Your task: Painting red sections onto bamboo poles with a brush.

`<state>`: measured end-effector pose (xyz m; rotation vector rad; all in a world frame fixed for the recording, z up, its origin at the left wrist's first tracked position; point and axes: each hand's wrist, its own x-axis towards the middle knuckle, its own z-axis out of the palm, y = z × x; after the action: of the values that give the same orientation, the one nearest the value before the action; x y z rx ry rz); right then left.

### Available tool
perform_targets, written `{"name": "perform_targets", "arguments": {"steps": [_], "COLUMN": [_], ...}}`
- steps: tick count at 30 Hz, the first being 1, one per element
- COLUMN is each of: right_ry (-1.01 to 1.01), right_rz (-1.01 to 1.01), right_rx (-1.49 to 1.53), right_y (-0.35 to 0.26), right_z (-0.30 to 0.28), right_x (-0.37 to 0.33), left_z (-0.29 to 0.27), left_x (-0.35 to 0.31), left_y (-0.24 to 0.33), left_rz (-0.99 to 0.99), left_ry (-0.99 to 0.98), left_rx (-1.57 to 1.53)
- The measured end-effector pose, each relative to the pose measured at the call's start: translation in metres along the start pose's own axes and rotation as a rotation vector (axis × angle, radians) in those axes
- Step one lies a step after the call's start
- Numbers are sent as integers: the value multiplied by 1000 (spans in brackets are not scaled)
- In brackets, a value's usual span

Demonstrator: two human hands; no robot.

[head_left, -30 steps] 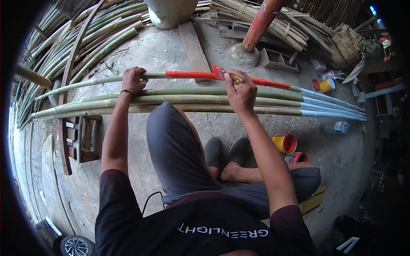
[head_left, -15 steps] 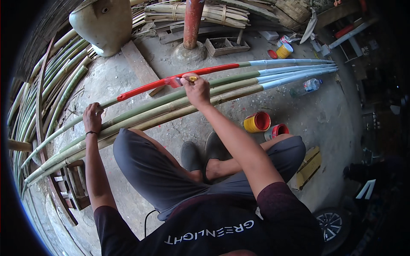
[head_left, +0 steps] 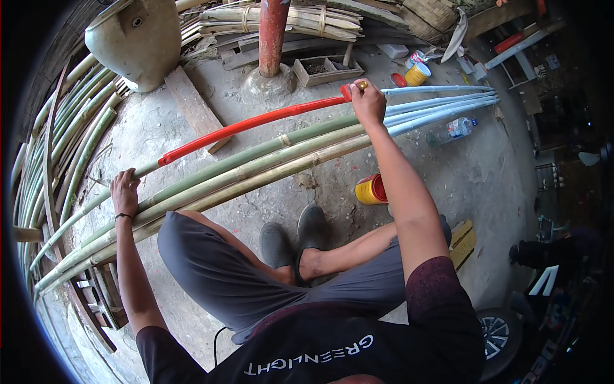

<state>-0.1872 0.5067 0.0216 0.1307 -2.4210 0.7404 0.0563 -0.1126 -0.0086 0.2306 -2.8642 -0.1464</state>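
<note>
My right hand (head_left: 369, 104) grips a paintbrush (head_left: 347, 91) whose bristles, covered in red paint, rest on the farthest bamboo pole (head_left: 256, 120). That pole is glossy red along its middle, pale blue toward the right end and bare green at the left. My left hand (head_left: 125, 192) is closed round its bare green part. Closer to my knees lie several more bamboo poles (head_left: 249, 171), unpainted green and tan on the left, pale blue on the right. A yellow paint can (head_left: 368, 191) with a red inside stands on the floor, partly hidden by my right forearm.
A plastic bottle (head_left: 459, 128) lies beyond the blue ends. Farther back are another yellow can (head_left: 417, 74), a red lid (head_left: 398, 80), a wooden box (head_left: 327, 75) and a red post (head_left: 273, 38). A large pot (head_left: 137, 51) and stacked bamboo (head_left: 96, 121) occupy the left.
My right hand has moved the brush rightward along the pole, to where red meets blue. The red stretch looks fuller there. My left hand still holds the pole; the view has shifted slightly.
</note>
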Motion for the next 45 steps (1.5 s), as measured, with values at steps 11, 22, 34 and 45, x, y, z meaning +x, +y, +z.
{"name": "perform_targets", "arguments": {"steps": [11,22,34,45], "right_ry": [-224,-705,-470,-133], "right_rz": [-165,-419,321,313], "right_rx": [-58,201,597,477], "right_y": [-29,-264,-167,75], "right_z": [16,75,85,-12], "right_x": [33,-46,-19,56], "left_z": [-14,-19,-22,-11], "left_x": [1,1,1,5], "left_y": [16,23,26,17], "left_rz": [2,-29,-24,8], "left_ry": [67,98,160,78], "left_rx": [-6,3,28,6]}}
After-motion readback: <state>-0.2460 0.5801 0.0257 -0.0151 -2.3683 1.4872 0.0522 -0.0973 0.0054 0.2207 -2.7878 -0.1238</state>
